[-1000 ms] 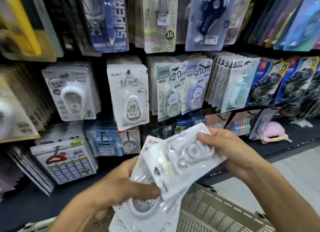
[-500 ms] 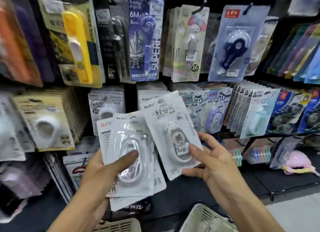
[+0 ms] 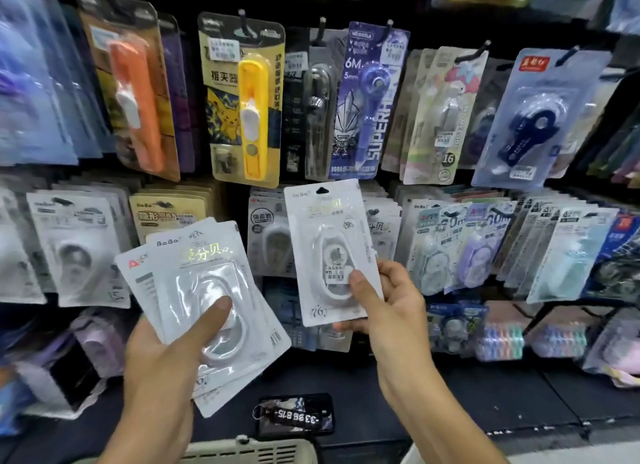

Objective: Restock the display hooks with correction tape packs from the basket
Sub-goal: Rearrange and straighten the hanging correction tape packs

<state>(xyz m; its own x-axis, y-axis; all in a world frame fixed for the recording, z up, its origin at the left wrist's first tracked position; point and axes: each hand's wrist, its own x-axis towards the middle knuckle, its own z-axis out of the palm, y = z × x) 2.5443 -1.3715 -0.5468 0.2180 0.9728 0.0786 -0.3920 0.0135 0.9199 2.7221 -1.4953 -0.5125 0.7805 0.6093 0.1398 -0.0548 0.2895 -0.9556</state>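
The right hand (image 3: 388, 308) pinches a single white correction tape pack (image 3: 330, 249) by its lower edge, thumb across the front, and holds it upright in front of the middle row of display hooks (image 3: 273, 242), its hang hole not yet on a hook. The left hand (image 3: 173, 346) grips a fanned stack of packs (image 3: 204, 297), thumb pressed over the top blister, with the rim of the basket (image 3: 249, 451) just visible below. Judging by the handful left, restocking is under way, with several packs yet to be hung.
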